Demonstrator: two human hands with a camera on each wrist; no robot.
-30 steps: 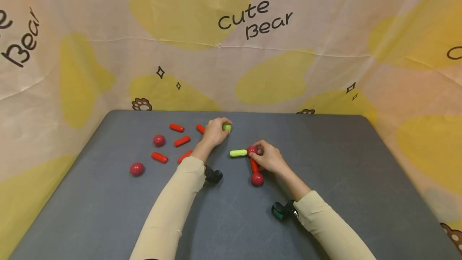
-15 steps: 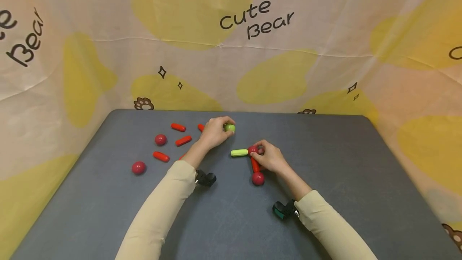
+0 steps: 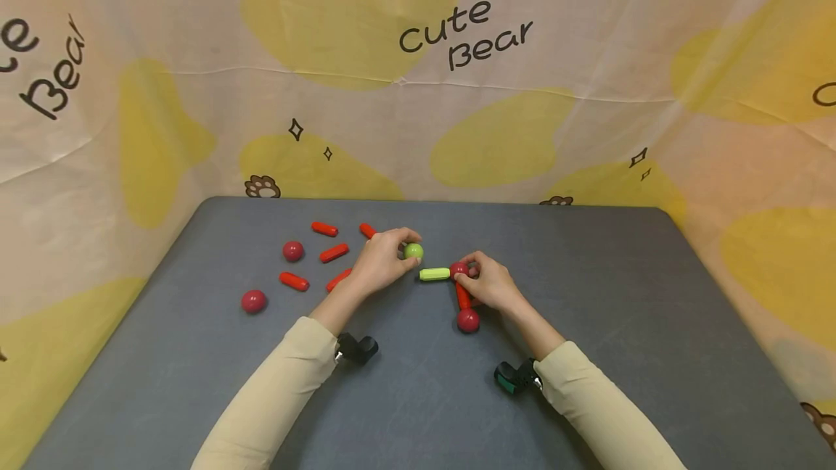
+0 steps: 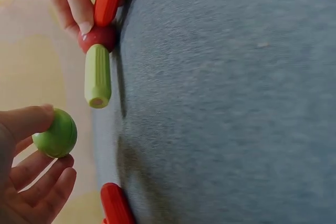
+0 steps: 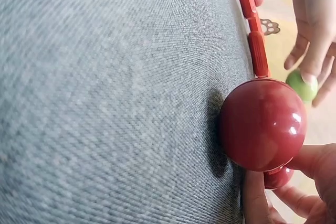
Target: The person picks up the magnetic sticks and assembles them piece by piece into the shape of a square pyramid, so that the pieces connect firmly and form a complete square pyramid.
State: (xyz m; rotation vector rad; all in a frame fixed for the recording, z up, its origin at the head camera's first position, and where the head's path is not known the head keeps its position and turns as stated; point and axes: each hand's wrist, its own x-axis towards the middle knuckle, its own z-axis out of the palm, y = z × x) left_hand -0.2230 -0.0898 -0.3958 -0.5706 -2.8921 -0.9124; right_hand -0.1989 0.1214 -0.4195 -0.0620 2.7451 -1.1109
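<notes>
One green ball: left hand | joined red ball: right hand

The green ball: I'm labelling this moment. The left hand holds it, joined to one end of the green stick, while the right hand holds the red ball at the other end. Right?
Not joined: the left wrist view shows the green ball apart from the green stick. The left hand does hold the ball, and the right hand the red ball at the other end.
</notes>
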